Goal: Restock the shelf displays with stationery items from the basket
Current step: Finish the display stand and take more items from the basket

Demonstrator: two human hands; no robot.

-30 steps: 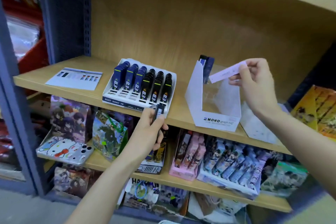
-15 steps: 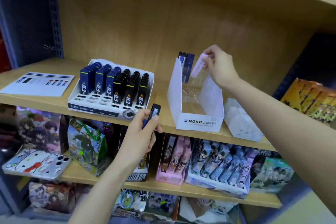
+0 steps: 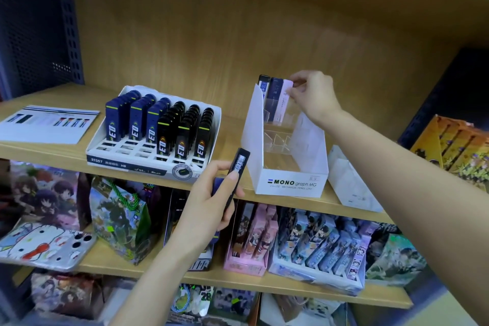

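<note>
On upper shelf (image 3: 232,127), near its front edge: white display box (image 3: 291,182), mostly unfilled. Right hand (image 3: 315,95), fingers pinching pink lead case (image 3: 285,98), seating it upright in back row; earlier it hung tilted above. Left hand (image 3: 209,209) grips black case (image 3: 238,169) at front edge; next move probably slots it alongside.

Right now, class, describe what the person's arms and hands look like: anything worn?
The left hand and the right hand wear no gloves, rings or watch that I can see. Both arms are bare to the frame's edge: no sleeves show.
</note>
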